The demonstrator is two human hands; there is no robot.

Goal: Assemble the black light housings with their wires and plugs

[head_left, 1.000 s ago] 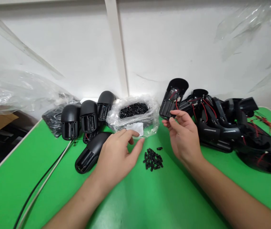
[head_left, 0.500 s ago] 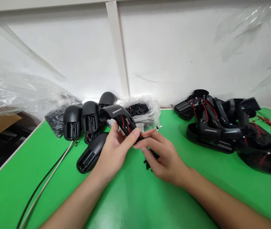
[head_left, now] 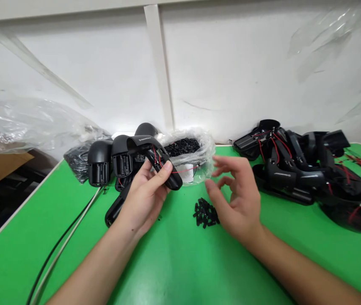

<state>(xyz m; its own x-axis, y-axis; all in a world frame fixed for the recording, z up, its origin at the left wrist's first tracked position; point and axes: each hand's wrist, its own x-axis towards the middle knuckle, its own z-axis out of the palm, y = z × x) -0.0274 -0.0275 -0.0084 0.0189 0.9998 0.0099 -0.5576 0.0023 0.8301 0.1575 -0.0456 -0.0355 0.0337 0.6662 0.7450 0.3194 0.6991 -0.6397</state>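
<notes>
My left hand [head_left: 145,195] is closed around a curved black plastic housing [head_left: 174,181] with pale lettering near its top. A thin red wire [head_left: 182,171] trails from the housing toward the right. My right hand [head_left: 235,190] is beside it, apart from the housing, with its fingers spread and bent and nothing seen in them. Below and left of that hand lies a small pile of short black plastic pieces [head_left: 205,212] on the green table [head_left: 180,271]. Behind the housing, a clear plastic bag [head_left: 204,148] holds many more small black pieces [head_left: 183,147].
Several black rounded housings [head_left: 99,161] with open compartments stand at the left. Black curved housings [head_left: 282,178] with red wires are heaped at the right. Two cables [head_left: 62,245] cross the left edge. A white wall [head_left: 231,67] closes off the back.
My right hand has let go of the housing and moved right and slightly up, its fingers spreading. My left hand has shifted the housing a little left; the small pile now shows more fully.
</notes>
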